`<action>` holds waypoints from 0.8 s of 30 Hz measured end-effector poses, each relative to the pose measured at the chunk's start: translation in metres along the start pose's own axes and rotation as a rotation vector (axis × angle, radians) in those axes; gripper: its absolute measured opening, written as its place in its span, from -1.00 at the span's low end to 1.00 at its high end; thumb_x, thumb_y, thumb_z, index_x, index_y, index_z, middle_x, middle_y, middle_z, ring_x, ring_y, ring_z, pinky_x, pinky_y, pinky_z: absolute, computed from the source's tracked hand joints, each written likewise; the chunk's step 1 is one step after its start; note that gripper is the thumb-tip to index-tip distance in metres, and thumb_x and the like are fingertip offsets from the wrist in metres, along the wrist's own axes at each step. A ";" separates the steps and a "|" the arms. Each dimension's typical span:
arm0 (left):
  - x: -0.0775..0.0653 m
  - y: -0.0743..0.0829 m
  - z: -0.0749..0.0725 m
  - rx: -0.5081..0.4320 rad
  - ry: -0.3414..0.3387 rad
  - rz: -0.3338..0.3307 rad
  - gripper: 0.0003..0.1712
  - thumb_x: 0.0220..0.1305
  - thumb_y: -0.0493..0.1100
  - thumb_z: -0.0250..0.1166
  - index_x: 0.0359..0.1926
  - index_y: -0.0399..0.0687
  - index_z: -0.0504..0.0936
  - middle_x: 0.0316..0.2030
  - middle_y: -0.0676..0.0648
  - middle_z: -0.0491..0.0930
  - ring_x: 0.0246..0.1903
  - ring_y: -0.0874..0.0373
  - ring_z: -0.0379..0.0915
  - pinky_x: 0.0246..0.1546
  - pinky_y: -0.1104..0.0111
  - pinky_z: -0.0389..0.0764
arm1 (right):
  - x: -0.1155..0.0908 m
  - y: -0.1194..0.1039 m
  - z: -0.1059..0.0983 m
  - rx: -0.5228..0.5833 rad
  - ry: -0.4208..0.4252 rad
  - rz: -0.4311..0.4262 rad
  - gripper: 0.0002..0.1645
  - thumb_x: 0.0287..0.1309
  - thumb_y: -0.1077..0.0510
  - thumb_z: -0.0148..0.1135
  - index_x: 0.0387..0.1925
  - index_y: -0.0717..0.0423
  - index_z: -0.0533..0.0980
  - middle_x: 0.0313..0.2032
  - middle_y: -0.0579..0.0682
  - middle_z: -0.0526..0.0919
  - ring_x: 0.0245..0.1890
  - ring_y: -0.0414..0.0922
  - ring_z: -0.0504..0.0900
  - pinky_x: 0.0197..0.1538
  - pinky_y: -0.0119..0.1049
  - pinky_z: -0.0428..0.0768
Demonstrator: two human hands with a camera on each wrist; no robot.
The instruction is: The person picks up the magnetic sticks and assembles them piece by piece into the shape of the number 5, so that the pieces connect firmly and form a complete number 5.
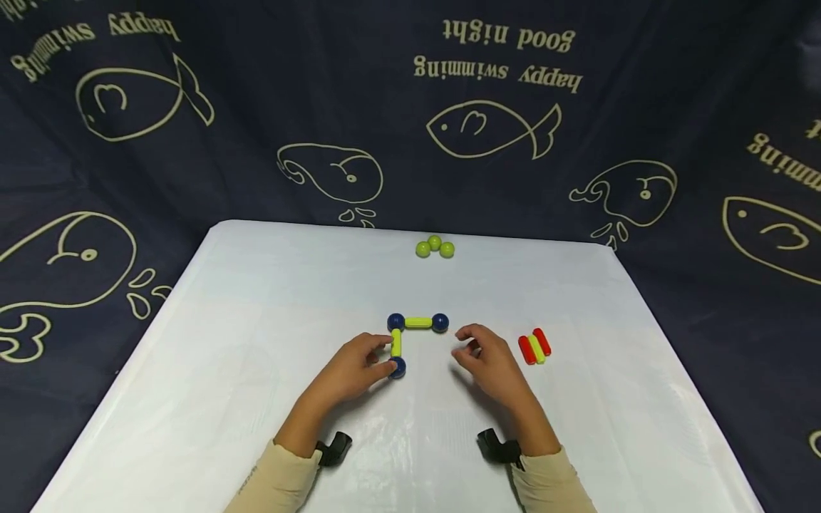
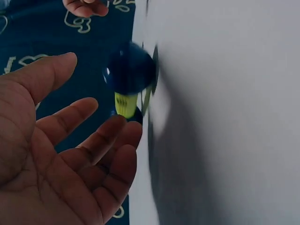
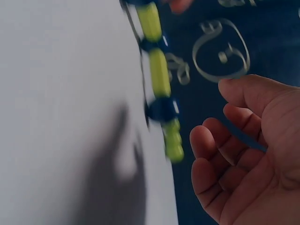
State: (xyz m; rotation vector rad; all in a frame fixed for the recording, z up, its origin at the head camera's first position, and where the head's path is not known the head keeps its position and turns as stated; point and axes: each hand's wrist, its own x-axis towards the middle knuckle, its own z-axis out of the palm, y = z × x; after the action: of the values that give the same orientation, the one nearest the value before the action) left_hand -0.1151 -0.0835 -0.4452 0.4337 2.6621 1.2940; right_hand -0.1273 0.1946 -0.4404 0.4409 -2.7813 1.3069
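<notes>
Three navy blue balls and two yellow-green rods form an L on the table. One rod runs sideways between the corner ball and the right ball. The other rod comes toward me, ending in the near ball. My left hand is at the left of this near leg, its fingertips overlapping the leg in the head view. In the left wrist view, thumb and fingers spread apart beside the blue ball, gripping nothing. To the right of the L, my right hand hovers empty, fingers loosely bent.
Three green balls lie grouped at the table's far edge. Right of my right hand are a red rod, a yellow-green rod and another red rod. A dark printed cloth surrounds the white tabletop.
</notes>
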 end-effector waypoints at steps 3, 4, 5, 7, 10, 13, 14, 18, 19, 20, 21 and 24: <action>-0.008 0.002 0.007 0.013 -0.009 0.041 -0.46 0.31 -0.06 0.36 0.24 -0.19 0.53 -0.06 -0.09 0.57 -0.10 0.06 0.51 -0.07 0.12 0.52 | -0.006 0.013 -0.020 -0.036 0.066 0.016 -0.70 0.17 0.27 0.37 -0.05 0.21 0.55 -0.20 0.08 0.61 -0.30 -0.10 0.57 -0.27 -0.25 0.55; -0.010 0.002 0.009 0.013 -0.006 0.049 -0.46 0.30 -0.07 0.36 0.23 -0.19 0.53 -0.08 -0.07 0.57 -0.12 0.07 0.50 -0.08 0.14 0.52 | -0.008 0.018 -0.026 -0.052 0.086 0.020 -0.70 0.18 0.27 0.36 -0.05 0.21 0.55 -0.18 0.10 0.61 -0.30 -0.09 0.57 -0.27 -0.24 0.55; -0.012 0.001 0.012 0.017 0.002 0.062 -0.47 0.30 -0.07 0.36 0.22 -0.20 0.54 -0.13 -0.07 0.57 -0.15 0.07 0.49 -0.11 0.16 0.52 | -0.010 0.022 -0.032 -0.060 0.106 0.030 -0.70 0.18 0.27 0.36 -0.04 0.22 0.55 -0.19 0.13 0.61 -0.30 -0.07 0.57 -0.26 -0.21 0.53; -0.014 -0.002 0.016 0.008 0.026 0.069 -0.49 0.30 -0.09 0.37 0.21 -0.19 0.55 -0.19 -0.04 0.56 -0.21 0.10 0.47 -0.15 0.22 0.51 | -0.014 0.030 -0.043 -0.098 0.142 0.048 -0.70 0.21 0.25 0.33 -0.03 0.23 0.54 -0.20 0.13 0.60 -0.29 -0.05 0.56 -0.24 -0.18 0.52; -0.016 -0.008 0.022 -0.025 0.089 0.061 -0.54 0.27 -0.12 0.38 0.16 -0.16 0.59 -0.20 -0.02 0.59 -0.27 0.14 0.47 -0.23 0.29 0.51 | -0.020 0.042 -0.055 -0.158 0.188 0.083 -0.69 0.24 0.23 0.32 -0.01 0.25 0.53 -0.20 0.13 0.60 -0.25 -0.02 0.57 -0.19 -0.11 0.51; -0.015 -0.012 0.029 -0.065 0.155 0.044 -0.58 0.22 -0.15 0.42 0.10 -0.14 0.63 -0.17 0.01 0.63 -0.30 0.20 0.49 -0.28 0.35 0.52 | -0.024 0.050 -0.063 -0.195 0.232 0.143 -0.67 0.25 0.23 0.31 0.00 0.29 0.53 -0.17 0.18 0.61 -0.22 0.04 0.59 -0.18 -0.07 0.54; -0.014 -0.013 0.030 -0.074 0.171 0.039 -0.58 0.21 -0.16 0.44 0.08 -0.13 0.64 -0.17 0.01 0.64 -0.31 0.21 0.49 -0.30 0.36 0.51 | -0.026 0.052 -0.065 -0.201 0.240 0.164 -0.67 0.25 0.24 0.29 0.01 0.31 0.52 -0.16 0.20 0.61 -0.21 0.06 0.60 -0.19 -0.07 0.54; -0.013 -0.014 0.036 -0.069 0.217 0.028 -0.61 0.16 -0.19 0.48 0.02 -0.12 0.66 -0.20 0.02 0.64 -0.35 0.21 0.47 -0.35 0.38 0.48 | -0.029 0.057 -0.069 -0.219 0.235 0.240 -0.64 0.27 0.24 0.23 0.05 0.36 0.50 -0.13 0.26 0.60 -0.19 0.12 0.58 -0.21 -0.06 0.54; -0.013 -0.015 0.037 -0.066 0.225 0.029 -0.62 0.16 -0.20 0.48 0.01 -0.12 0.66 -0.21 0.02 0.63 -0.35 0.21 0.47 -0.35 0.38 0.48 | -0.029 0.058 -0.069 -0.225 0.224 0.252 -0.62 0.28 0.24 0.22 0.06 0.37 0.49 -0.11 0.27 0.59 -0.17 0.13 0.58 -0.17 -0.04 0.54; -0.013 -0.015 0.037 -0.062 0.230 0.025 -0.63 0.16 -0.21 0.47 0.00 -0.11 0.66 -0.22 0.03 0.63 -0.35 0.21 0.47 -0.35 0.38 0.48 | -0.029 0.059 -0.069 -0.236 0.213 0.253 -0.61 0.27 0.23 0.22 0.06 0.38 0.48 -0.11 0.29 0.59 -0.16 0.15 0.57 -0.14 0.00 0.54; -0.013 -0.015 0.038 -0.060 0.237 0.027 -0.64 0.16 -0.22 0.47 -0.01 -0.11 0.66 -0.22 0.03 0.63 -0.36 0.21 0.47 -0.36 0.38 0.48 | -0.029 0.060 -0.068 -0.249 0.203 0.250 -0.61 0.26 0.23 0.24 0.06 0.39 0.48 -0.12 0.29 0.59 -0.16 0.15 0.56 -0.11 0.02 0.53; -0.011 -0.016 0.037 -0.059 0.249 0.026 -0.66 0.17 -0.24 0.46 -0.01 -0.10 0.66 -0.24 0.03 0.63 -0.37 0.24 0.47 -0.38 0.38 0.48 | -0.027 0.063 -0.067 -0.274 0.182 0.241 -0.58 0.24 0.24 0.27 0.06 0.41 0.48 -0.12 0.31 0.58 -0.15 0.17 0.54 -0.03 0.09 0.50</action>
State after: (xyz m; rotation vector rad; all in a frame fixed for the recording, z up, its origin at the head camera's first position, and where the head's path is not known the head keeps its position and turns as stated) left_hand -0.0976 -0.0686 -0.4803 0.3195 2.8159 1.5216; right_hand -0.1240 0.2898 -0.4484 -0.0264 -2.8609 0.9202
